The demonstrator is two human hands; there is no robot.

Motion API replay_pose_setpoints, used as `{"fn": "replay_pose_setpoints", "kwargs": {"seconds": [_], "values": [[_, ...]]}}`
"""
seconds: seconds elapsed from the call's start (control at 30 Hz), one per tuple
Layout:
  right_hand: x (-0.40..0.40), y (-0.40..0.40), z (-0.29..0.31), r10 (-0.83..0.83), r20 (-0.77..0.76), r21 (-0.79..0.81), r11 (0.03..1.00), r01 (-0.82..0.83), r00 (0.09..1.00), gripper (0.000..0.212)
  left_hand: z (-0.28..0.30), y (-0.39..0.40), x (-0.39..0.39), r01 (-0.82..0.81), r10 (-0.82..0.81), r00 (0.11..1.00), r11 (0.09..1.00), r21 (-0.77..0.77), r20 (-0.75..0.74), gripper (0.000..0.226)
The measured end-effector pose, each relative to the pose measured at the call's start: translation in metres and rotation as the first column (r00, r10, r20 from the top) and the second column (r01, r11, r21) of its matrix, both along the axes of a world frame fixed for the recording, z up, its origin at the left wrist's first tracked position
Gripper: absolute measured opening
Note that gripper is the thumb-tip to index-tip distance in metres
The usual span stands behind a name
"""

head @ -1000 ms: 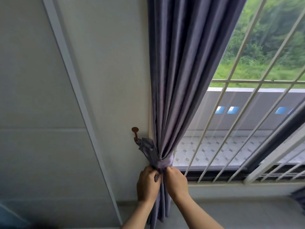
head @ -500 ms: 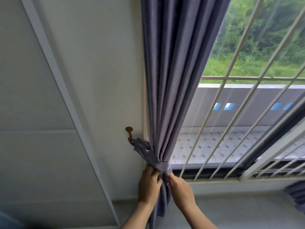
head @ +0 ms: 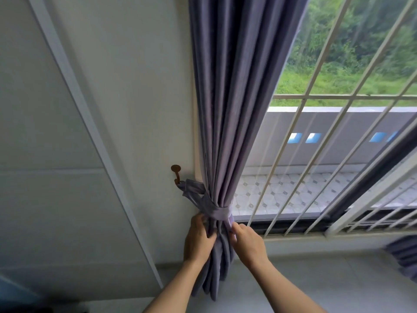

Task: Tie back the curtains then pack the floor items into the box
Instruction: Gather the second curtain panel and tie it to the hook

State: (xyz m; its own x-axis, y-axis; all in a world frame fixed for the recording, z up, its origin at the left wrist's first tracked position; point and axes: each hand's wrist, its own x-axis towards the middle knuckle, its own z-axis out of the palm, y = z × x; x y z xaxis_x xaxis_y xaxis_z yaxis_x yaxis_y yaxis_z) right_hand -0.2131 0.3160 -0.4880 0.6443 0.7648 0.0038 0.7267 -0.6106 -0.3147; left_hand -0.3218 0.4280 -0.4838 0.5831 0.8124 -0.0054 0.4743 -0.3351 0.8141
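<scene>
A grey-purple curtain hangs beside the window, gathered into a bunch. A matching fabric tieback wraps round the bunch and runs left to a brown wall hook. My left hand grips the curtain folds just under the tieback. On the other side of the bunch my right hand pinches the tieback's pale end. Both hands sit directly below the wrapped band. No box or floor items show in this view.
White window bars and the sill stand to the right. A second curtain's edge shows at the far right. A white wall with a slanted trim strip fills the left, with pale floor below.
My hands have drawn slightly apart below the tieback, and the band sits tighter round the bunch. The view has shifted a little.
</scene>
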Motion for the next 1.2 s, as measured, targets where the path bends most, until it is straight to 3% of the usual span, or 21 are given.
{"fn": "replay_pose_setpoints", "kwargs": {"seconds": [0.13, 0.23, 0.27, 0.37, 0.4, 0.6, 0.73, 0.93, 1.07, 1.2], "values": [[-0.003, -0.001, -0.003, -0.002, -0.028, 0.021, 1.0, 0.002, 1.0, 0.013, 0.002, 0.004, 0.014, -0.053, 0.058, 0.996, 0.996, -0.074, 0.061, 0.034], [-0.005, 0.001, -0.004, -0.001, -0.039, 0.021, 1.0, 0.002, 0.999, 0.011, 0.003, -0.001, 0.013, -0.138, 0.149, 0.985, 0.984, -0.115, 0.092, 0.063], [-0.006, 0.001, -0.003, -0.003, -0.047, 0.023, 1.0, 0.004, 0.999, 0.012, 0.0, 0.0, 0.014, -0.102, 0.11, 0.991, 0.989, -0.106, 0.071, 0.061], [-0.007, 0.002, -0.003, -0.008, -0.077, 0.028, 1.0, 0.01, 0.997, 0.013, 0.001, 0.004, 0.013, 0.029, -0.033, 0.999, 0.996, -0.085, -0.041, 0.016], [-0.006, 0.002, -0.005, -0.015, -0.095, 0.027, 0.999, 0.017, 0.995, 0.012, 0.001, 0.007, 0.011, 0.033, -0.037, 0.997, 0.997, -0.072, -0.066, 0.012], [-0.012, 0.019, -0.007, -0.002, -0.24, -0.04, 0.999, -0.008, 0.971, 0.014, -0.007, 0.017, 0.005, 0.112, -0.127, 0.955, 0.991, -0.069, -0.268, 0.028], [-0.013, 0.023, -0.001, -0.006, -0.221, -0.069, 0.998, -0.009, 0.975, 0.017, -0.002, 0.019, -0.006, 0.168, -0.149, 0.939, 0.985, 0.034, -0.311, 0.029], [-0.012, 0.009, 0.004, -0.06, -0.245, -0.125, 0.992, 0.03, 0.968, 0.024, -0.005, 0.008, -0.013, 0.115, -0.088, 0.871, 0.993, 0.026, -0.484, 0.031], [-0.014, -0.008, 0.008, -0.04, -0.257, -0.182, 0.983, -0.007, 0.966, 0.031, 0.011, -0.004, -0.007, 0.292, -0.195, 0.754, 0.955, 0.055, -0.628, 0.032], [-0.002, -0.026, 0.011, -0.036, -0.214, -0.226, 0.974, -0.014, 0.976, 0.04, 0.039, -0.021, 0.017, 0.545, -0.338, 0.66, 0.83, 0.117, -0.671, 0.028]]}}
